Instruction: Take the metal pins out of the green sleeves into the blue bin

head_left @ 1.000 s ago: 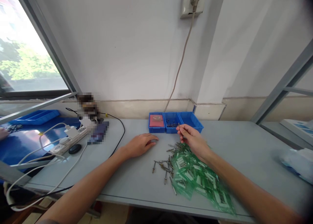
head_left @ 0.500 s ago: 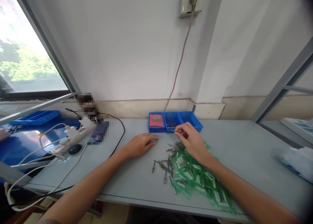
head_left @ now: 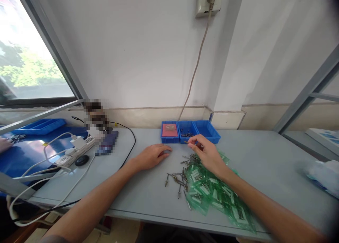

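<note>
My right hand (head_left: 206,152) pinches a thin metal pin (head_left: 186,142) between thumb and fingertips, just in front of the blue bins. Under and beside this hand lie loose metal pins (head_left: 178,179), slim shafts with a thicker section. A heap of green plastic packets (head_left: 212,193) with white labels and metal pins inside spreads below my right wrist. My left hand (head_left: 152,156) rests on the table left of the pins, fingers loosely stretched and holding nothing. The middle blue bin (head_left: 182,123) contains several small metal pieces.
A left blue bin (head_left: 170,140) holds a red pad with a small clear bag; a right blue bin (head_left: 208,128) adjoins the middle one. At left are a power strip (head_left: 75,153) with cables and a black round object (head_left: 82,160). Another person's hand (head_left: 4,144) shows at far left.
My right hand has shifted very slightly down, still pinching the pin. The left hand stays in place. The view has moved a little.
</note>
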Tool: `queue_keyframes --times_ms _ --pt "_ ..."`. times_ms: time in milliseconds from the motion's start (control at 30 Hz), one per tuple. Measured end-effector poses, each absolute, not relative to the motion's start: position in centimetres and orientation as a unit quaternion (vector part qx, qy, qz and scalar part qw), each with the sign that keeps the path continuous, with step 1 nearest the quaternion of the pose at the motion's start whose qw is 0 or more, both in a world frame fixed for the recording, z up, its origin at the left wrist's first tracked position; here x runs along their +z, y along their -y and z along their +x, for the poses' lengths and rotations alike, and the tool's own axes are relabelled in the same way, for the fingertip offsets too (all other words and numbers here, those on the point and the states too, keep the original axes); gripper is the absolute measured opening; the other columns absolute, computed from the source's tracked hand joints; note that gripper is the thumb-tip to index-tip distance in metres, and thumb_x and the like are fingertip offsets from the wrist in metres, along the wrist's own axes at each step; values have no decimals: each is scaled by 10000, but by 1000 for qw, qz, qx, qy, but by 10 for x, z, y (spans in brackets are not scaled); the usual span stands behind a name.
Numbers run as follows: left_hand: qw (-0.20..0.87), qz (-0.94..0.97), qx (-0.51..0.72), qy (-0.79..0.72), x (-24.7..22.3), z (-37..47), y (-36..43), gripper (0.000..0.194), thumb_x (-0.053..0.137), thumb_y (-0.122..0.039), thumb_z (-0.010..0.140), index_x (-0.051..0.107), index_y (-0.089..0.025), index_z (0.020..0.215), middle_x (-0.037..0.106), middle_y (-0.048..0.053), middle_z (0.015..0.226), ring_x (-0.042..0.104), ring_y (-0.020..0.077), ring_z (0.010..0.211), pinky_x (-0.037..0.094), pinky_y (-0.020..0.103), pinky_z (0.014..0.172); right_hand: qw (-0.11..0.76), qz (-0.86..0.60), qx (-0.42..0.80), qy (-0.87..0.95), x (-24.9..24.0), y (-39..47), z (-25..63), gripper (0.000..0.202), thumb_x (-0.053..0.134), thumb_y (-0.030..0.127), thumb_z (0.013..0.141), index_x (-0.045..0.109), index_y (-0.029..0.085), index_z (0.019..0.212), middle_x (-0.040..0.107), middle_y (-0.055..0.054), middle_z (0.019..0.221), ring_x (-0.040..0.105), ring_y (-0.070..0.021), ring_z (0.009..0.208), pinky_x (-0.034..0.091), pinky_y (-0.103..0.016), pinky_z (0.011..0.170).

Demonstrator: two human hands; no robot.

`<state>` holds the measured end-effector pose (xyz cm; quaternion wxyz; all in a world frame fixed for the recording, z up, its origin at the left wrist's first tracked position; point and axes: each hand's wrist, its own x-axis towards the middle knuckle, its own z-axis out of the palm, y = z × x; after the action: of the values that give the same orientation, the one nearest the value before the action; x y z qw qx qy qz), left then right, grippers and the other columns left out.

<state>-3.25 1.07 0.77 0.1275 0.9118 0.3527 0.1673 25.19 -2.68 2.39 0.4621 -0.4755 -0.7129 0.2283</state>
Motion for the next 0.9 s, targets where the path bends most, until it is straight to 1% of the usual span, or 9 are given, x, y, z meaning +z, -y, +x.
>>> queue_keyframes --times_ms 67,167,267,367,500,633,733,833,900 --pt "129 911 167 -353 8 -32 -11 357 454 -411 1100 650 -270 1363 716 58 1331 678 244 1187 505 361 1042 470 -479 268 691 25 25 253 217 608 454 991 694 255 982 694 -48 980 585 -229 818 447 -347 718" --pt "129 911 167 -354 7 -33 -12 360 451 -416 1101 653 -267 1359 719 60 1327 674 245 1197 504 356 1039 489 -472 358 640 26 23 254 306 651 549 951 697 249 980 686 -40 953 511 -183 679 379 -317 601" --pt "129 911 167 -355 5 -34 -13 364 447 -422 1102 656 -269 1359 715 58 1338 673 243 1200 503 355 1039 517 -447 450 574 25 22 254 366 683 600 925 689 236 955 585 -2 832 393 -132 586 271 -283 527" --pt "129 911 167 -356 4 -34 -14 362 450 -419 1101 655 -277 1363 708 52 1356 675 241 1196 507 356 1033 546 -407 520 515 24 22 253 356 726 574 910 675 221 912 470 22 778 354 -118 594 241 -266 518" --pt "127 911 168 -353 3 -35 -13 356 452 -406 1100 646 -284 1373 709 47 1350 677 239 1184 511 357 1021 564 -371 588 445 24 22 252 276 802 441 869 654 208 864 468 15 827 352 -102 616 263 -246 526" --pt "112 911 180 -355 4 -33 -13 337 432 -388 1104 669 -280 1318 722 53 1266 683 231 1112 515 345 971 564 -354 594 451 30 26 250 284 810 421 869 624 208 849 497 5 879 374 -102 633 300 -247 538" --pt "79 887 207 -406 4 -33 -17 336 417 -396 1103 715 -242 1129 726 65 1108 685 220 944 514 335 858 557 -373 563 483 31 28 249 314 769 501 896 627 225 949 521 3 898 404 -115 639 331 -259 547" --pt "49 840 248 -479 3 -33 -24 389 443 -445 1088 668 -214 872 693 49 898 633 205 780 475 328 744 549 -412 504 524 28 27 248 359 714 566 916 587 238 987 536 11 865 425 -128 629 346 -271 551" --pt "49 802 292 -519 1 -34 -28 373 474 -485 1074 621 -217 859 660 24 814 602 198 734 455 325 711 539 -444 457 551 25 25 250 352 664 578 939 558 247 989 522 26 800 435 -143 617 358 -284 562"
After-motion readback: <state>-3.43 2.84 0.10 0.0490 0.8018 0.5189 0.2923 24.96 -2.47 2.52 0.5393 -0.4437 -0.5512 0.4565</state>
